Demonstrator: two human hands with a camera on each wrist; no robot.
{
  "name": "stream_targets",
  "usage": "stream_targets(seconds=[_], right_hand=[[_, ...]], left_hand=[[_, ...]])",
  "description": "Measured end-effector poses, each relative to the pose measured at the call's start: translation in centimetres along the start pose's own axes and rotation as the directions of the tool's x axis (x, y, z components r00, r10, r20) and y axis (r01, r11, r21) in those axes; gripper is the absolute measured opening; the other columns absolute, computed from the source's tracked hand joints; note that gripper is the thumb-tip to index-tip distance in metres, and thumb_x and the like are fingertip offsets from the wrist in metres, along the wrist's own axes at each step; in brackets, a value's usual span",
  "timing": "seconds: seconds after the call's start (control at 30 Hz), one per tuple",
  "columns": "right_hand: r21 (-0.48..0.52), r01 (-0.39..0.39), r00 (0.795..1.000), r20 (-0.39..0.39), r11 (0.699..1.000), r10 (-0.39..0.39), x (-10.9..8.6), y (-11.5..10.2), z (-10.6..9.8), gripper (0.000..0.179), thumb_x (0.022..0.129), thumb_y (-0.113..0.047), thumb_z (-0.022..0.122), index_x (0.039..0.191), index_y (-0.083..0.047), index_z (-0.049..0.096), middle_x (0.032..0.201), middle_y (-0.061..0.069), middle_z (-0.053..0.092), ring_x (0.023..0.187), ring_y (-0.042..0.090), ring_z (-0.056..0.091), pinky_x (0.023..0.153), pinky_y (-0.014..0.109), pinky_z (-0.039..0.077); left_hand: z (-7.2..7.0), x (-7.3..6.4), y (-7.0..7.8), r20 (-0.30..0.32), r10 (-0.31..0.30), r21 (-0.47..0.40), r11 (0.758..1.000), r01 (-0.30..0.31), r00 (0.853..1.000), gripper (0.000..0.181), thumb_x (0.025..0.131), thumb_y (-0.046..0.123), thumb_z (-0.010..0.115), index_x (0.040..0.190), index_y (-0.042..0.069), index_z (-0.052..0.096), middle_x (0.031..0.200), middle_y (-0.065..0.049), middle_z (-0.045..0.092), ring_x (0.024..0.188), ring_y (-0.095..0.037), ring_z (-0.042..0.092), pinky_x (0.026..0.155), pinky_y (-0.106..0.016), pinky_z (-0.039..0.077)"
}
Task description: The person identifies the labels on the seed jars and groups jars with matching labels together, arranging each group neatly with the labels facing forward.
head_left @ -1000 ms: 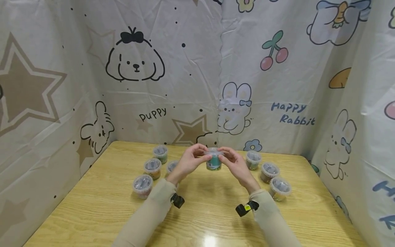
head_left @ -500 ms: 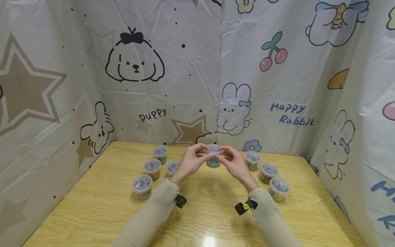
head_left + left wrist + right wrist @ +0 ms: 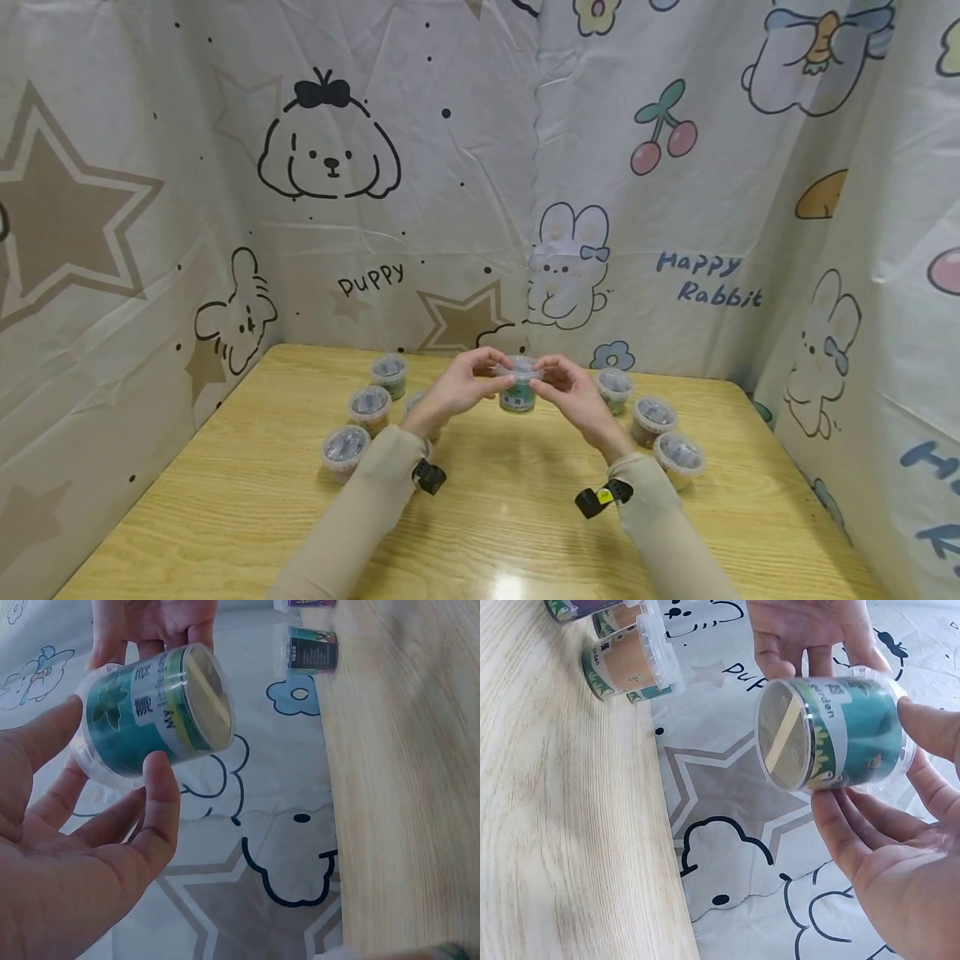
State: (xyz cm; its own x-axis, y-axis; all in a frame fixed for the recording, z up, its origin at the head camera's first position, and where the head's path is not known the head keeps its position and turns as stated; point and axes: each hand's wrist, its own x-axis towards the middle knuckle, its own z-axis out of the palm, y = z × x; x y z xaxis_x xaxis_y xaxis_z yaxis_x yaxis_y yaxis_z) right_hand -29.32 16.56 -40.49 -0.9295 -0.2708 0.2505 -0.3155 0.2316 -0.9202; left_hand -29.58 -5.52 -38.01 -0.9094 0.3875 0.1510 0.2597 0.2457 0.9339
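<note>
Both hands hold a lidded clear plastic tub [image 3: 517,397] with a teal-green label, up off the table near its far edge. The left hand [image 3: 471,385] grips its left side, thumb in front and fingers around the lid rim. From the other side the right hand [image 3: 567,393] grips it the same way. In the left wrist view, the tub [image 3: 124,716] shows a leaf picture and printed letters, with its base facing the table. Through the clear base in the right wrist view, a pale flat stick [image 3: 784,735] shows inside.
Several similar lidded tubs stand on the wooden table [image 3: 495,517]: a group at left including a front tub [image 3: 345,450], one partly behind the left forearm, and three at right, including a brown one [image 3: 654,418]. A printed curtain [image 3: 465,167] surrounds the table's back and sides.
The tub in both hands tipped its lid toward the head camera, then came back more upright, and a different part of its label faces forward. The hands kept their grip; the left forearm shifted slightly left.
</note>
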Motion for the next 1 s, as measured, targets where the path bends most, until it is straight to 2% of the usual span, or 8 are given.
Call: stream_targets(seconds=[0.1, 0.23, 0.33, 0.43, 0.73, 1.0], right_hand=[[0.005, -0.001, 1.0, 0.021, 1.0, 0.001, 0.0, -0.1, 0.0, 0.03, 0.095, -0.022, 0.066, 0.118, -0.006, 0.057, 0.12, 0.016, 0.063, 0.11, 0.022, 0.061, 0.095, 0.038, 0.05], [-0.004, -0.015, 0.999, 0.044, 1.0, 0.015, 0.1, -0.5, 0.2, 0.033, 0.095, -0.028, 0.066, 0.121, -0.009, 0.057, 0.13, 0.015, 0.06, 0.123, 0.03, 0.058, 0.102, 0.049, 0.047], [0.0, -0.023, 0.999, 0.049, 1.0, 0.023, 0.4, -1.1, 0.4, 0.035, 0.094, -0.032, 0.067, 0.121, -0.012, 0.057, 0.138, 0.012, 0.054, 0.129, 0.033, 0.054, 0.104, 0.054, 0.045], [-0.01, -0.016, 0.999, 0.039, 1.0, 0.016, 0.7, -1.7, 0.7, 0.035, 0.092, -0.032, 0.069, 0.119, -0.013, 0.057, 0.141, 0.011, 0.051, 0.129, 0.034, 0.054, 0.102, 0.053, 0.047], [-0.115, 0.008, 1.0, 0.0, 0.993, -0.008, 1.2, -2.5, 1.2, 0.03, 0.09, -0.027, 0.073, 0.113, -0.013, 0.061, 0.128, 0.013, 0.062, 0.12, 0.032, 0.06, 0.099, 0.047, 0.05], [-0.108, 0.006, 1.0, 0.012, 0.994, -0.005, 2.1, -2.3, 1.7, 0.026, 0.089, -0.026, 0.074, 0.106, -0.011, 0.06, 0.117, 0.011, 0.066, 0.113, 0.027, 0.064, 0.095, 0.044, 0.053]], left_hand=[[-0.2, 0.0, 0.2, -0.006, 0.001, 0.015, 1.0, -0.001, 1.0, 0.021, 0.092, 0.021, 0.071, 0.109, 0.012, 0.062, 0.115, -0.009, 0.064, 0.105, -0.022, 0.06, 0.082, -0.036, 0.054], [-0.4, 0.1, 0.4, -0.043, 0.032, 0.052, 0.998, -0.029, 0.999, 0.018, 0.09, 0.017, 0.072, 0.103, 0.01, 0.061, 0.109, -0.009, 0.066, 0.1, -0.022, 0.062, 0.078, -0.03, 0.051], [-0.5, 0.2, 0.7, -0.068, 0.05, 0.087, 0.995, -0.044, 0.996, 0.017, 0.09, 0.018, 0.072, 0.101, 0.011, 0.061, 0.107, -0.007, 0.068, 0.1, -0.021, 0.062, 0.078, -0.031, 0.051], [-0.7, 0.1, 1.0, -0.085, 0.055, 0.12, 0.992, -0.044, 0.995, 0.017, 0.09, 0.021, 0.073, 0.099, 0.014, 0.062, 0.106, -0.004, 0.068, 0.101, -0.02, 0.062, 0.077, -0.032, 0.052], [-2.1, 0.1, 1.6, -0.062, 0.115, 0.24, 0.966, -0.097, 0.991, 0.017, 0.087, 0.02, 0.076, 0.097, 0.012, 0.065, 0.1, -0.004, 0.069, 0.094, -0.02, 0.065, 0.073, -0.029, 0.052], [-3.5, 0.3, 1.5, -0.04, 0.096, 0.339, 0.938, -0.076, 0.995, 0.023, 0.084, 0.028, 0.079, 0.098, 0.014, 0.066, 0.102, -0.002, 0.069, 0.096, -0.017, 0.065, 0.084, -0.036, 0.055]])
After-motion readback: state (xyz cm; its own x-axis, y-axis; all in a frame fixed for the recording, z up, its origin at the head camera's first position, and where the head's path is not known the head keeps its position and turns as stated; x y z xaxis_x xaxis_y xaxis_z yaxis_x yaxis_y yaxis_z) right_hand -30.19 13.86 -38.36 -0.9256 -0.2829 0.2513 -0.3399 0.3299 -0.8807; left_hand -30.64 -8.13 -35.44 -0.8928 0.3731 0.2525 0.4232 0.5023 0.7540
